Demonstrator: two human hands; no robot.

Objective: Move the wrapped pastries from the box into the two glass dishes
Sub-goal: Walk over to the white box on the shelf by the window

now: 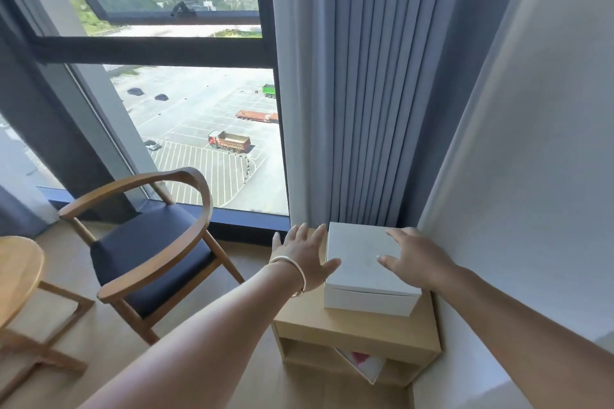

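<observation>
White card box (360, 262), lid closed, sits on a low wooden stand (355, 329) at 5 o'clock in the room view, pushed toward the corner where the curtain (362, 83) meets the wall (538, 143). The box covers the rear right part of the stand top; bare wood shows in front of it and to its left.

Left hand (304, 256): at 9 o'clock of the box, fingers spread wide, palm turned toward the box's left side, thumb tip at the lid edge. Whether it touches cannot be told. It holds nothing. A pale bangle (292, 271) circles the wrist.

Right hand (415, 259): over the lid at 3 o'clock of the box, fingers spread wide, fingertips above the far right corner, thumb pointing inward across the lid. It holds nothing; contact with the lid cannot be told.

The stand's lower shelf holds a tilted white item with a red patch (362, 364).

A wooden armchair (149, 242) with a dark seat stands at 9 o'clock of the stand, near the window (199, 129). A round wooden table (16, 276) edge shows at the far left.
</observation>
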